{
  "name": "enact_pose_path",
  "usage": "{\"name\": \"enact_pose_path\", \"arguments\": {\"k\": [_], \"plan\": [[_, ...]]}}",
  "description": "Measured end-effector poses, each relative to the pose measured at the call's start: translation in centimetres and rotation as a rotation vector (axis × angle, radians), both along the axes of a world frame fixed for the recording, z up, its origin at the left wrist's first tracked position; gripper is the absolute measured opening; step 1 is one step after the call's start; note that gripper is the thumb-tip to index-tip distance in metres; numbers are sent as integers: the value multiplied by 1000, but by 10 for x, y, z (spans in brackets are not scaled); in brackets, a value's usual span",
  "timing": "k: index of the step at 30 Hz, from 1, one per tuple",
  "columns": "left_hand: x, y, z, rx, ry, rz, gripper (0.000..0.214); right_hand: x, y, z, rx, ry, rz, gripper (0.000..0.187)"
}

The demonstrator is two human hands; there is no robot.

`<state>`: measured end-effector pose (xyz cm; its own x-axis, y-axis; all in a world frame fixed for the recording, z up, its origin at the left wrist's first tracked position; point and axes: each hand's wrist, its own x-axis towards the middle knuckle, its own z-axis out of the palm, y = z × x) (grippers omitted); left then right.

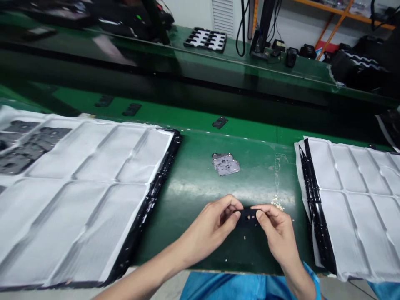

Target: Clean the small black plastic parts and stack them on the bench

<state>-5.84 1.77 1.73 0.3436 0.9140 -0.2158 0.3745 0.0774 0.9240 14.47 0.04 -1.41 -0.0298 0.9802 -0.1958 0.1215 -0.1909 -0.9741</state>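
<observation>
Between my two hands is a small flat black plastic part (249, 216) with little cutouts, held just above the green table. My left hand (215, 221) pinches its left end between thumb and fingers. On its right end, my right hand (276, 227) has a similar pinch. Beyond my hands lies a small overlapping pile of dark grey plates (226, 164). A heap of tiny pale bits (277, 203) lies just past my right hand, and a few more are scattered nearer the table's front edge.
A large compartmented tray covered in white sheet (84, 208) stands at left, with dark plates (34, 143) on its far part. Another stack of white-lined trays (359, 200) is at right. Beyond, a single dark plate (220, 122) lies on the green conveyor belt (250, 132), below a raised shelf.
</observation>
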Motion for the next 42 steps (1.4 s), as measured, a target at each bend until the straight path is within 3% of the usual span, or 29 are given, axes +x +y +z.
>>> {"name": "enact_pose_path", "arguments": {"k": [5,8,11,17,23,35,42], "plan": [[-26,50,-15,122,183,120,10,-6,2,-10,125,-86,-48,44],[-34,82,-32,188,315,204,6,-4,3,-15,175,-129,-50,37],[-36,98,-41,247,408,206,2,0,3,-20,200,-165,-40,32],[-42,98,-34,360,586,179,15,5,-1,-31,213,-192,-32,30],[-45,102,-33,514,831,-59,51,-2,-2,-35,276,-247,21,26],[-34,84,-47,554,745,-117,28,-28,19,-36,470,-468,76,35],[-35,84,-48,545,708,-136,45,-44,45,-38,527,-640,73,42]]}}
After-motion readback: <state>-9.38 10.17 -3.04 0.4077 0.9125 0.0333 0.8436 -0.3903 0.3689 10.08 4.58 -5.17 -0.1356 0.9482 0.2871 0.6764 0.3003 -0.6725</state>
